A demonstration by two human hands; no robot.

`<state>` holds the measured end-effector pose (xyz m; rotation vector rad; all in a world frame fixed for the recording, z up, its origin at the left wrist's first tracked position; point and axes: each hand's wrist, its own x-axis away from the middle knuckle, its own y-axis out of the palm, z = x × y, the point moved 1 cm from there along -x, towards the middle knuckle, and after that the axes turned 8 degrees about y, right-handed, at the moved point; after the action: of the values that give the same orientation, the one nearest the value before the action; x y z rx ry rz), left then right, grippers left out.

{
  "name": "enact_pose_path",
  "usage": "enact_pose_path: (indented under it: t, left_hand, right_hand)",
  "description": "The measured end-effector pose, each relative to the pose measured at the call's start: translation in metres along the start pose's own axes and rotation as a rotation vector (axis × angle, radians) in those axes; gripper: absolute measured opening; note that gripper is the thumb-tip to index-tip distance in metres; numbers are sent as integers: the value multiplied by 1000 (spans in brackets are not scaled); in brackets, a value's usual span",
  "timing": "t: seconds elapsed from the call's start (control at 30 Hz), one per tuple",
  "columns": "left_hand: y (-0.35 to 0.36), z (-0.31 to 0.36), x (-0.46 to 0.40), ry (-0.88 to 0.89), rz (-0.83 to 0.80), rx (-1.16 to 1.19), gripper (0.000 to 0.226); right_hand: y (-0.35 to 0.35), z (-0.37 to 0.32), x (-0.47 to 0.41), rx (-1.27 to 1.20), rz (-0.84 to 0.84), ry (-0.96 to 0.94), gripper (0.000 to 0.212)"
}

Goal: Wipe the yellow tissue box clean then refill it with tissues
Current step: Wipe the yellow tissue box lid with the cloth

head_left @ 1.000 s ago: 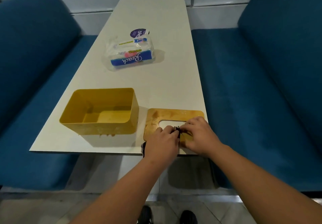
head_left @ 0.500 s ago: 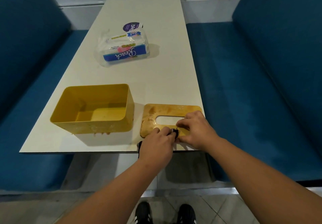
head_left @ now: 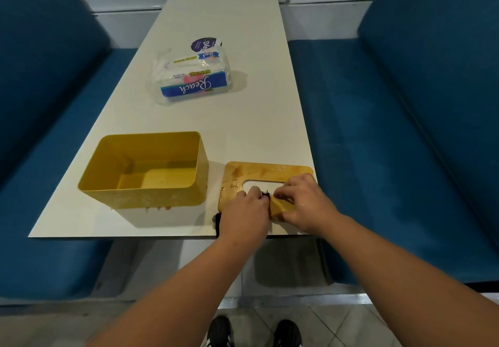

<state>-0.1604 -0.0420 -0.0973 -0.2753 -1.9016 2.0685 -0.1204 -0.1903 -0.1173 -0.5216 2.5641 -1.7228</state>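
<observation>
The yellow tissue box (head_left: 145, 198) stands open and empty at the table's near left, with stains along its front wall. Its flat wooden lid (head_left: 259, 171), with an oval slot, lies to the right at the near edge and looks smeared. My left hand (head_left: 244, 215) grips a dark cloth (head_left: 217, 223) on the lid's near side. My right hand (head_left: 302, 202) presses down on the lid's right part, fingers curled on it. A plastic pack of paper towels (head_left: 193, 75) lies farther back on the table.
The white table (head_left: 221, 17) runs away from me between two blue bench seats (head_left: 378, 136). Its near edge is just under my hands. White wall panels stand at the far end. My shoes show on the tiled floor below.
Both hands stay on the lid with the cloth, shifting only slightly. The camera view has tilted a little.
</observation>
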Motion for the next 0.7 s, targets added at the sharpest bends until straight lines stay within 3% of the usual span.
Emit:
enact_pose_path:
  t: [0.07, 0.2, 0.3, 0.5, 0.7]
  left_hand:
    - [5, 0, 18, 36, -5, 52, 30]
    - [-1, -29, 44, -137, 132, 215, 30]
    - [-6, -43, 51, -178, 211, 181, 32]
    - [6, -23, 20, 40, 136, 37, 37]
    - [22, -18, 27, 127, 95, -2, 40]
  right_hand:
    - [0, 1, 0, 2, -4, 4, 57]
    - [-6, 3, 0, 63, -29, -1, 57]
    - [-8, -4, 0, 121, -4, -15, 63]
    - [2, -23, 0, 110, 25, 30, 56]
    - [5, -22, -1, 120, 27, 40, 48]
